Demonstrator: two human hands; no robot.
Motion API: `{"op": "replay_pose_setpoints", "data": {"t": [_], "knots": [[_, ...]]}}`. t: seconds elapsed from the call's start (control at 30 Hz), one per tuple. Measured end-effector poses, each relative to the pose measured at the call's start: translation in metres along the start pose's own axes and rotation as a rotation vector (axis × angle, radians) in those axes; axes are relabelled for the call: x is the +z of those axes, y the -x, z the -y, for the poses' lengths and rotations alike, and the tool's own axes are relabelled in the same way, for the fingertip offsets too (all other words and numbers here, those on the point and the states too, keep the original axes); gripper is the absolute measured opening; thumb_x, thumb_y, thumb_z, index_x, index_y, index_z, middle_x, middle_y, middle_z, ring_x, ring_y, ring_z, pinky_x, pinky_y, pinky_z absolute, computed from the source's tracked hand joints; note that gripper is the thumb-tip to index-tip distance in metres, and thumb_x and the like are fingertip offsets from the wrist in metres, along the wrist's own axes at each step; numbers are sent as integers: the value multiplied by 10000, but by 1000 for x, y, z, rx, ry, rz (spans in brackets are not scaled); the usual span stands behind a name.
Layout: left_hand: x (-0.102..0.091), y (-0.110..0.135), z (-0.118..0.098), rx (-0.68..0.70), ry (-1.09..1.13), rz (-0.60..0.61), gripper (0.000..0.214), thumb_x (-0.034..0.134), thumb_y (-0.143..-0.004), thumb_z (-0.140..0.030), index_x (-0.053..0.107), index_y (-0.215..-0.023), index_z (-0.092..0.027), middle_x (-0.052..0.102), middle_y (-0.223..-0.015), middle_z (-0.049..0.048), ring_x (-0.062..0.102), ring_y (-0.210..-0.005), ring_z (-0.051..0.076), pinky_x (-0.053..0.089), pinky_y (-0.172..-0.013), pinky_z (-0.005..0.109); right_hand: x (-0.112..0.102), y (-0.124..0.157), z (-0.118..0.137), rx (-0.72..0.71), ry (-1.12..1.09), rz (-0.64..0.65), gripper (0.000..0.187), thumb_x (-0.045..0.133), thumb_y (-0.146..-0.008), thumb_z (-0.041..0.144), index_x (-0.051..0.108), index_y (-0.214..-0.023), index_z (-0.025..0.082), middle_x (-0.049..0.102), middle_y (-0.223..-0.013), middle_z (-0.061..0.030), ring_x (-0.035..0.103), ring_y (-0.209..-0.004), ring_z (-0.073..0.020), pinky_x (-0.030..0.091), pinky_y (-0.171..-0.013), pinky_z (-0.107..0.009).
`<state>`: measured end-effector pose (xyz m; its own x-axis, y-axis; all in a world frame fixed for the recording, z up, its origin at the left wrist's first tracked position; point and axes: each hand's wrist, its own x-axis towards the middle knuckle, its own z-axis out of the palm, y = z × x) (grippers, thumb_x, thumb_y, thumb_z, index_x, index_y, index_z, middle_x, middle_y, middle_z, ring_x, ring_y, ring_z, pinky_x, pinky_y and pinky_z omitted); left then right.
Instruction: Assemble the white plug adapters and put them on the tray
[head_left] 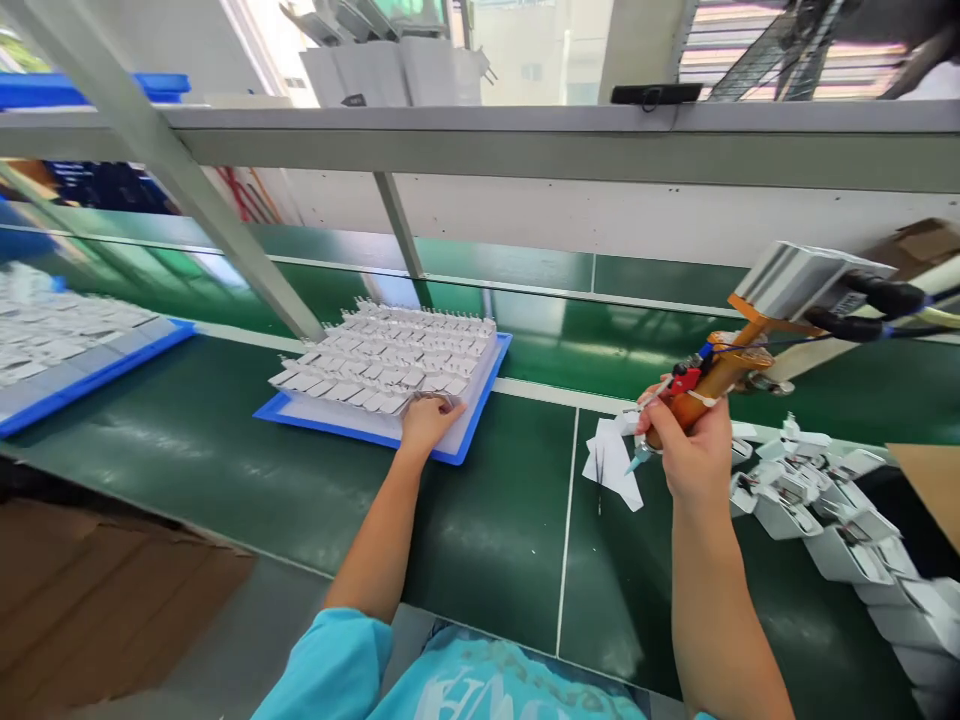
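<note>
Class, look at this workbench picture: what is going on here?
A person works at a green bench. The left hand rests on small white parts stacked on a flat blue tray, while the right hand grips an orange-handled pointed tool, its tip near a white paper scrap. White plastic housings lie in a row to the right.

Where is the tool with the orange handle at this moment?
In the head view, the orange-handled tool is on the right side, gripped in the right hand above the green table, beside a pile of white parts.
</note>
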<state>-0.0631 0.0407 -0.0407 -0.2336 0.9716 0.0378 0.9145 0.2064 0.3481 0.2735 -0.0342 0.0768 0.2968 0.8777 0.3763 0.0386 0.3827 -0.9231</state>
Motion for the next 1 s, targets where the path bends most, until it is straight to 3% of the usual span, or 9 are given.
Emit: {"op": "replay_pose_setpoints", "data": {"t": [0.17,0.27,0.33,0.4,0.5,0.67,0.8,0.9,1.0], "knots": [[-5,-1,-1,2,-43,6,422,549,-823,-557,720,-763,-176,752,-902,114,670,-934,307,501,-831,360,-34,-11,7,93,223,145,314,678,-756,437,509,-905,219,668,-766,-9,638,-651,-162,492,-570,-289],[-18,3,-3,-22,-109,-11,467,532,-816,-592,626,-585,-197,711,-700,90,671,-797,296,502,-700,340,-54,-13,14,134,390,182,303,645,-783,455,529,-914,207,696,-806,-35,644,-665,-171,500,-595,-305],[-26,10,-13,-16,-101,-88,525,474,-846,-613,549,-523,-206,658,-600,72,660,-716,277,493,-650,333,-65,-13,17,143,491,183,289,626,-797,448,538,-924,204,705,-812,-42,649,-678,-177,496,-609,-309],[-31,19,-34,91,35,-152,489,455,-872,-587,566,-583,-208,677,-655,58,666,-730,254,511,-692,332,-72,-13,18,144,565,180,276,614,-808,441,542,-925,201,708,-808,-43,653,-681,-177,490,-615,-305],[-20,30,-85,394,324,7,329,548,-847,-525,662,-888,-220,736,-938,42,686,-888,225,542,-812,315,-76,-14,20,135,609,177,259,593,-821,440,544,-911,202,698,-754,-29,643,-642,-173,479,-598,-297],[33,34,-184,743,411,275,544,599,-851,-367,500,-1346,-165,551,-1410,154,540,-1280,301,434,-1080,479,-70,-15,23,165,674,144,252,588,-819,448,543,-882,208,692,-715,-32,633,-606,-180,459,-582,-299],[72,33,-242,816,421,348,754,709,-752,-239,400,-1436,-175,511,-1461,151,469,-1360,312,427,-1097,468,-67,-13,25,162,690,166,246,576,-823,434,542,-898,202,706,-760,-48,655,-649,-191,469,-617,-310],[78,29,-256,782,435,375,704,637,-782,-138,378,-1437,-137,648,-1297,156,636,-1160,295,501,-1006,466,-68,-12,25,142,678,184,261,580,-823,440,546,-906,195,704,-748,-49,661,-655,-195,478,-618,-313],[62,27,-237,741,461,360,661,614,-789,-106,396,-1408,-189,672,-1268,107,669,-1094,256,509,-1001,440,-70,-12,22,125,653,197,296,605,-819,469,565,-911,191,710,-756,-53,672,-668,-201,490,-619,-320]]}}
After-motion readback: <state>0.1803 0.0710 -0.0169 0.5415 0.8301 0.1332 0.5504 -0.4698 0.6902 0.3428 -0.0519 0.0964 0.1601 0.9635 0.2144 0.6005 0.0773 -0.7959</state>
